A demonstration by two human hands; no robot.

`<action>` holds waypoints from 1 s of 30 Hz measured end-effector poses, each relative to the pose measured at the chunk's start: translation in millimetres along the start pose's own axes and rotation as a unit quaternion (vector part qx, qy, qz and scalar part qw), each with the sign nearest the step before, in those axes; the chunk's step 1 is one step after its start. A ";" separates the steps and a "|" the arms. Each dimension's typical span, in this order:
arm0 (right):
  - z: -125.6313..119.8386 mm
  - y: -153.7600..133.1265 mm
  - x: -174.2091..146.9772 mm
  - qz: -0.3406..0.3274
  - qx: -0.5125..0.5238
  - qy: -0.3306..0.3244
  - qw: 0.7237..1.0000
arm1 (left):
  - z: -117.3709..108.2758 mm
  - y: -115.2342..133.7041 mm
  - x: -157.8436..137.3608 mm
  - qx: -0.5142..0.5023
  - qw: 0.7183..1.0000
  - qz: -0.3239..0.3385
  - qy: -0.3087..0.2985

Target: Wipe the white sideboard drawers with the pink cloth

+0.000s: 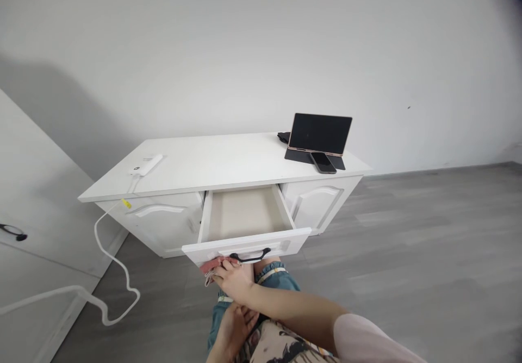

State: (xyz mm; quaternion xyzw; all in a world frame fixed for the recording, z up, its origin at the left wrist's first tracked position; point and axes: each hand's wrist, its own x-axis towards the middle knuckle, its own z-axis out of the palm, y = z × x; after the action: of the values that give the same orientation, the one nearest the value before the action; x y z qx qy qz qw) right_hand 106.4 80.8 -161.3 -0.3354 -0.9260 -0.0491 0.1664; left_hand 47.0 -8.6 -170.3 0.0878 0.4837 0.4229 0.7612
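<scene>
A drawer [246, 215] is pulled out of the middle of a white cabinet, and its inside shows a bare beige bottom. My right hand [234, 282] has a folded reddish-pink cloth [210, 265] under its fingers, pressed to the drawer's front panel [285, 246] at the left of the black handle [250, 257]. The cloth's pale edge hangs below the fingers. My left hand [237, 326] rests at my lap, below the right forearm, its fingers loosely extended and nothing seen in it.
On the cabinet top [212, 159] stand a tablet [320, 133] in a folding case, a dark phone [323, 163] and a black item [283, 136] behind them. A white power strip [150, 165] lies at the left, and a white cable [112, 257] loops down. A white cupboard [36, 189] is at the far left.
</scene>
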 end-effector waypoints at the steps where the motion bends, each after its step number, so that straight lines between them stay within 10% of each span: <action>1: 1.8 3.9 -5.5 0.007 0.006 0.004 1.000 | -4.2 2.3 -3.5 0.004 0.999 -0.033 0.004; 7: 2.7 41.0 -56.4 0.052 -0.004 0.022 0.998 | -8.7 32.3 -15.7 0.067 0.997 0.015 -0.024; 21: -61.7 124.5 -164.8 0.157 -0.091 0.175 0.968 | 85.0 71.1 20.7 -0.198 0.979 0.034 0.024; 30: -87.3 108.2 -116.5 0.151 -0.044 0.272 0.949 | 74.5 56.0 27.8 -0.241 0.970 0.038 -0.017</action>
State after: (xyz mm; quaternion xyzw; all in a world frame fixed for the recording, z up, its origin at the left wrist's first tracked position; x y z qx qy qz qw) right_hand 283.3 76.0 -121.3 -0.4520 -0.7809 -0.1535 0.4029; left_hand 81.0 67.2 -119.8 -0.0723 0.3511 0.5544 0.7511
